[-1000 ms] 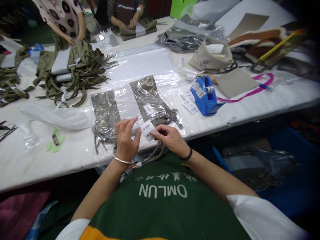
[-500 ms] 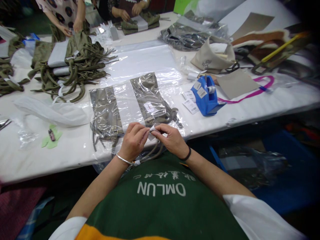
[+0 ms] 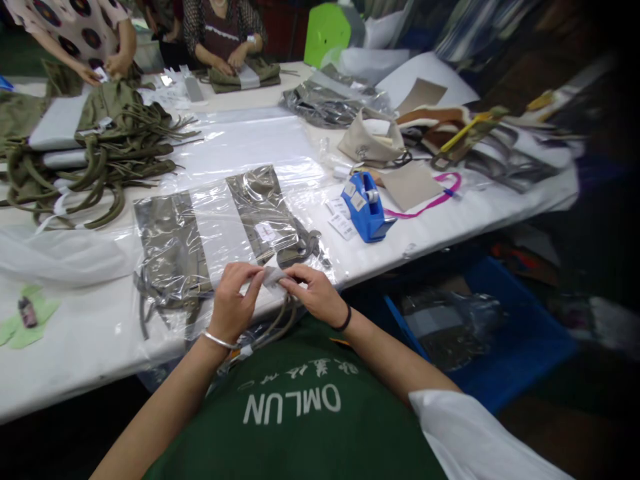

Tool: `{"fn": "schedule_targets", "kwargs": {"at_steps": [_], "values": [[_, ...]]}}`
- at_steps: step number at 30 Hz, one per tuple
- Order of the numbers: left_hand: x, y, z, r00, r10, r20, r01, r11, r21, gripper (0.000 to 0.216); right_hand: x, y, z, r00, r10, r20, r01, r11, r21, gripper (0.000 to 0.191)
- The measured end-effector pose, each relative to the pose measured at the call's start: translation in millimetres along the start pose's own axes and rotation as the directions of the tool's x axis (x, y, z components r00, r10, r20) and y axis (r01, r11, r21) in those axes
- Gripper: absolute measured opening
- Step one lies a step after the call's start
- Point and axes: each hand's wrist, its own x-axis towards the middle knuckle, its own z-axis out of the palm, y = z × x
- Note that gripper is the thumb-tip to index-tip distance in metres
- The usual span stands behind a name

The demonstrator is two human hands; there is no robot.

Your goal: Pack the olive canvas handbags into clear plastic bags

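Pinched between the fingertips of my left hand (image 3: 233,303) and my right hand (image 3: 316,295) is a small thin white wrapping piece (image 3: 273,275), at the table's front edge. An olive cord-like strap (image 3: 281,319) hangs just below it; whether the wrapping goes around the strap I cannot tell. Behind my hands an olive fabric bag (image 3: 170,230) lies flat in clear plastic, with a white band (image 3: 220,223) across its middle and a small white label (image 3: 265,232). The bag's straps bunch up at its right corner.
A blue tape dispenser (image 3: 367,208) stands right of the bag, near printed labels and a beige pouch (image 3: 370,140). Stacked olive bags (image 3: 107,143) lie on the left. Clear plastic sheets (image 3: 245,137) lie behind. Two people work across the table. A blue bin (image 3: 520,340) sits below right.
The view has turned to the right, so the table's contents appear shifted left. My hands have moved slightly apart, and more of the white wrapping piece shows between them.
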Motion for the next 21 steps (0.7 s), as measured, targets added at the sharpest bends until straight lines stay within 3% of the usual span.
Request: {"fn": "schedule_targets", "kwargs": {"at_steps": [3,6,9,11,13,15,18,21], "values": [[5,-7,4,0.963,-0.262,-0.062,0.253,0.96,-0.118,0.023,7,29,-24,0.989,0.091,-0.114,-0.082,0.994,0.077,0.027],[13,-15,6,0.908,-0.417,-0.029,0.4,0.887,-0.23,0.03,23,62,-73,0.94,0.21,-0.269,-0.191,0.977,0.097,0.035],[18,-19,7,0.925,-0.364,-0.106,0.339,0.919,-0.199,0.029,37,77,-119,0.872,0.218,-0.439,-0.29,0.952,-0.102,0.041],[18,-17,7,0.955,-0.169,-0.245,0.161,0.986,-0.054,0.022,40,70,-127,0.834,0.096,-0.543,-0.268,0.931,-0.248,0.044],[15,-14,4,0.951,0.108,-0.291,-0.07,0.988,0.136,0.011,37,49,-112,0.856,0.033,-0.517,-0.177,0.956,-0.233,0.043],[11,-12,1,0.925,0.318,-0.208,-0.258,0.928,0.27,0.009,28,21,-79,0.942,0.068,-0.329,-0.096,0.993,-0.069,0.042],[1,-14,-2,0.887,0.456,-0.07,-0.404,0.841,0.36,0.023,15,-13,-25,0.995,0.089,-0.043,-0.082,0.985,0.149,0.046],[-11,-23,-4,0.878,0.478,0.025,-0.451,0.809,0.378,0.03,11,-24,6,0.99,0.134,0.044,-0.141,0.962,0.233,0.045]]}}
